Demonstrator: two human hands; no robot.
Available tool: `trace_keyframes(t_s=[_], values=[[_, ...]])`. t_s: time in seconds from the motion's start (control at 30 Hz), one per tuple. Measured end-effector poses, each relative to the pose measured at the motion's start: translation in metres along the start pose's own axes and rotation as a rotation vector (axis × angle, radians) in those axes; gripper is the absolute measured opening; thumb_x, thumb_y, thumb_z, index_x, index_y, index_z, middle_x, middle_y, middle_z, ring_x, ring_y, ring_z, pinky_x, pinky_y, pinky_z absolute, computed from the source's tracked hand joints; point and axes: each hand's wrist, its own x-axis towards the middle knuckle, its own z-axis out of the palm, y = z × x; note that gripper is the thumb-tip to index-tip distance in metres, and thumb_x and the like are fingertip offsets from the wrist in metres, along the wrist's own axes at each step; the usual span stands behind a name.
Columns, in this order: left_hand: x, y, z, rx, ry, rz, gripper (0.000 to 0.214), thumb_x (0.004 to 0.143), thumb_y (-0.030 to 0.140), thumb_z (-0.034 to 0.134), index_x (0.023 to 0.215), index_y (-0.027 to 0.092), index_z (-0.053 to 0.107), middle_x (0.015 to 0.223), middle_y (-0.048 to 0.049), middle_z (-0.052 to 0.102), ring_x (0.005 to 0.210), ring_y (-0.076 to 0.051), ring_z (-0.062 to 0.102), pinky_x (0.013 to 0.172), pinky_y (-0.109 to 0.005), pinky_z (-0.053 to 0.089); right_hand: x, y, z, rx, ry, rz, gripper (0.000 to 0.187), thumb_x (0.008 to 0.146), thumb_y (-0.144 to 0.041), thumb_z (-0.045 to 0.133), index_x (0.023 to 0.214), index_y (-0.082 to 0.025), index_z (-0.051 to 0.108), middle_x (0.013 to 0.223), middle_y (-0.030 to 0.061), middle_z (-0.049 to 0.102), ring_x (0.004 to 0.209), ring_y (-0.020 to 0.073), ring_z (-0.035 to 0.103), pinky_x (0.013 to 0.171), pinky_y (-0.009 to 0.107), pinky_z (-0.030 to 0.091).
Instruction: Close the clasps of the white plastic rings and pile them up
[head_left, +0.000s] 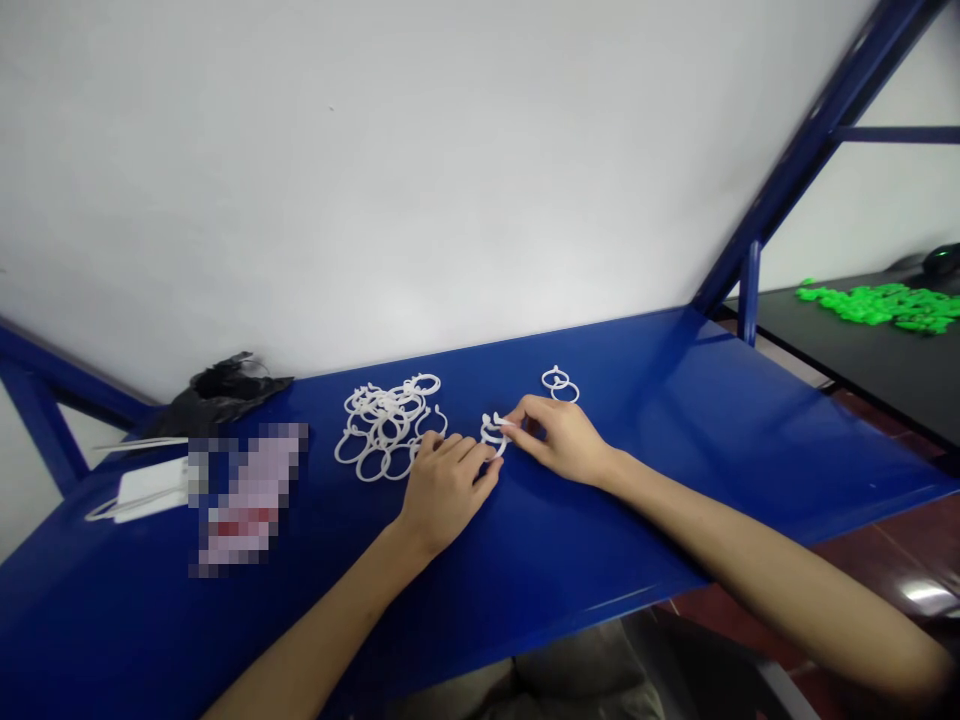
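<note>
My right hand (564,440) pinches a white plastic ring with a small knob, like a curtain ring (495,440), between thumb and forefinger. Close on its left, my left hand (450,490) has its fingers bent and its fingertips against the lower edge of that same ring. More than one ring may be there; the fingers partly cover them. A pile of similar white rings (386,425) lies just beyond my left hand, and its near right side is hidden by the fingers. Two more white rings (565,391) overlap on the table behind my right hand.
The blue table (645,380) meets a pale wall (450,180). On its left are a crumpled black bag (217,395), a white box-like item with a cord (154,490) and a blurred pinkish packet (259,490). Bright green pieces (885,305) lie on a black table at right.
</note>
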Motion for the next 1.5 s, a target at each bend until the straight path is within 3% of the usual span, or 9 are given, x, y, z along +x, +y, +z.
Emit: trace_keyframes(t_s=[0.17,0.27,0.43,0.57,0.67,0.97,1.13,1.33,1.5], values=[[0.000,-0.004,-0.007,-0.087,-0.020,0.162,0.018,0.096,0.026,0.053,0.085,0.022,0.067,0.073,0.0015,0.065,0.073,-0.015,0.056,0.079,-0.033,0.038,0.006,0.013,0.000,-0.044,0.076,0.151,0.018,0.096,-0.035,0.057,0.087,-0.020,0.063,0.083,0.0006,0.071,0.066,0.0119,0.061,0.061,0.024,0.044],[-0.001,-0.007,-0.009,-0.072,-0.059,0.171,0.018,0.096,0.027,0.053,0.086,0.023,0.067,0.078,0.0008,0.066,0.078,-0.017,0.055,0.081,-0.035,0.038,0.010,0.022,-0.003,-0.043,0.145,0.206,0.016,0.095,-0.033,0.059,0.087,-0.020,0.065,0.081,0.0008,0.072,0.064,0.0124,0.061,0.062,0.024,0.045],[-0.002,-0.016,-0.007,-0.019,-0.116,0.015,0.020,0.093,0.037,0.060,0.104,0.022,0.067,0.084,-0.0016,0.068,0.085,-0.021,0.058,0.080,-0.038,0.039,0.011,0.025,-0.005,0.044,0.158,0.141,0.013,0.094,-0.031,0.061,0.094,-0.020,0.067,0.082,0.0010,0.072,0.063,0.0119,0.061,0.063,0.025,0.046],[-0.001,-0.020,-0.006,-0.078,-0.029,-0.158,0.027,0.096,0.038,0.054,0.114,0.020,0.062,0.084,-0.0015,0.068,0.087,-0.021,0.060,0.085,-0.038,0.042,0.006,0.015,-0.003,0.120,0.061,0.029,0.016,0.094,-0.034,0.062,0.099,-0.019,0.067,0.084,0.0015,0.071,0.067,0.0120,0.062,0.064,0.024,0.047],[0.000,-0.018,-0.006,-0.123,0.029,-0.182,0.020,0.098,0.034,0.051,0.106,0.020,0.063,0.087,-0.0020,0.069,0.088,-0.020,0.060,0.085,-0.037,0.043,0.003,0.006,-0.001,0.157,-0.011,-0.034,0.017,0.095,-0.035,0.061,0.096,-0.019,0.066,0.082,0.0013,0.068,0.067,0.0120,0.061,0.061,0.023,0.046],[-0.003,-0.010,-0.001,-0.050,0.120,-0.004,0.020,0.098,0.016,0.048,0.081,0.018,0.059,0.073,-0.0008,0.064,0.073,-0.018,0.052,0.072,-0.033,0.041,-0.002,-0.006,0.001,0.230,-0.108,-0.178,0.018,0.098,-0.028,0.055,0.087,-0.017,0.063,0.078,0.0010,0.060,0.065,0.0108,0.054,0.062,0.023,0.042],[-0.005,-0.007,-0.003,-0.038,0.185,0.026,0.020,0.096,0.011,0.048,0.081,0.018,0.058,0.069,-0.0007,0.060,0.070,-0.018,0.051,0.071,-0.032,0.042,-0.003,-0.017,-0.002,0.256,-0.117,-0.188,0.017,0.098,-0.024,0.055,0.084,-0.016,0.061,0.077,0.0001,0.058,0.064,0.0102,0.053,0.062,0.022,0.042],[-0.003,-0.001,-0.002,-0.058,0.218,-0.064,0.016,0.096,0.014,0.049,0.083,0.019,0.055,0.074,-0.0016,0.060,0.074,-0.018,0.052,0.073,-0.032,0.043,-0.001,-0.017,0.000,0.268,-0.040,-0.149,0.014,0.096,-0.023,0.058,0.084,-0.017,0.060,0.075,-0.0005,0.057,0.065,0.0106,0.054,0.061,0.021,0.042],[-0.008,-0.002,0.001,-0.018,0.197,0.016,0.024,0.095,0.007,0.044,0.076,0.020,0.051,0.069,-0.0015,0.055,0.070,-0.018,0.048,0.070,-0.032,0.042,-0.005,-0.017,0.004,0.197,-0.091,-0.269,0.018,0.100,-0.022,0.049,0.089,-0.017,0.062,0.079,0.0022,0.060,0.072,0.0130,0.057,0.067,0.023,0.046]])
